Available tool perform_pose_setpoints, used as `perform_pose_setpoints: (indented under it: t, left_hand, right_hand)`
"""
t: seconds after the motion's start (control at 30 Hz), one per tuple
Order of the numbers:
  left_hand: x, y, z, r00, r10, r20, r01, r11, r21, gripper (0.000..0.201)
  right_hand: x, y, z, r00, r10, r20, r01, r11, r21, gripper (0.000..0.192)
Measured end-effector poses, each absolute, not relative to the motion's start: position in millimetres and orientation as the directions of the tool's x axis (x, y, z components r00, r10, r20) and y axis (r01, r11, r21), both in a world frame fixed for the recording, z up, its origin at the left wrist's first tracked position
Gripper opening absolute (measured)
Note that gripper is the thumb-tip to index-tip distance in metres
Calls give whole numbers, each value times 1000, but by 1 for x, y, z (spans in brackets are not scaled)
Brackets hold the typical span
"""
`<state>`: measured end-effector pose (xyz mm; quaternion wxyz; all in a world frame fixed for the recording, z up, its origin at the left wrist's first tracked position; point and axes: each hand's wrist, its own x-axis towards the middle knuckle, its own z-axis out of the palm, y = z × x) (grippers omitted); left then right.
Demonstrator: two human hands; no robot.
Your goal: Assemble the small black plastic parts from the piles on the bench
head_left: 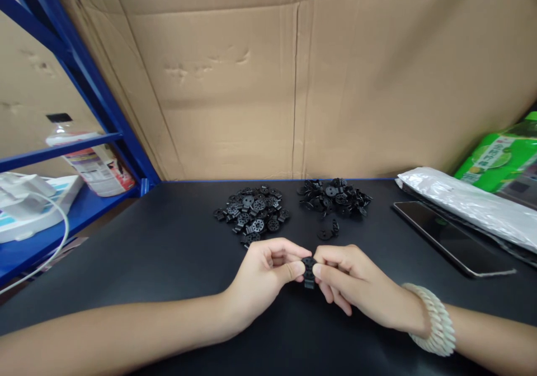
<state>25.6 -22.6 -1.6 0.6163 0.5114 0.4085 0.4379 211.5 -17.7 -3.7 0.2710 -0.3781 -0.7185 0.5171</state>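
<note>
Black piece (309,272) is hanging over the tabletop (168,253); left hand (266,278) and right hand (363,286) are pinching it, fingertip grip. Eleven o'clock from it, a closed-looking heap (259,205) is lying, probably done; one o'clock, an open-looking heap (331,191), probably left.

with forearms (138,331) slanting in from eight and four o'clock, the left hand (260,281) and right hand (361,283) are pinching thumb-to-finger, almost meeting toward five.
</note>
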Motion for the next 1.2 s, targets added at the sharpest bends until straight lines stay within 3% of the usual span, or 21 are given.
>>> perform_pose_setpoints:
  t: [0.27,0.43,0.7,0.83,0.93,1.2]
  left_hand:
    - [26,-23,-3,298,954,-16,-102,49,994,24]
    - [23,-25,4,273,962,20,-43,-9,999,19]
    - [-20,26,46,-19,911,413,206,-401,893,20]
    - [-47,66,48,-52,903,427,321,-390,863,27]
    - [-57,81,40,-16,919,394,411,-353,840,17]
    - [-59,80,35,30,881,472,635,-381,671,15]
  right_hand:
    - [213,-12,-8,-562,827,-2,213,142,-967,24]
    - [214,-7,-7,-581,813,-26,206,116,-972,24]
    - [219,-10,-9,-612,789,-50,162,64,-985,26]
    - [218,-10,-10,-622,781,-59,166,58,-984,28]
    - [217,-10,-10,-632,772,-61,177,68,-982,29]
    - [215,-9,-7,-657,751,-69,199,84,-976,29]
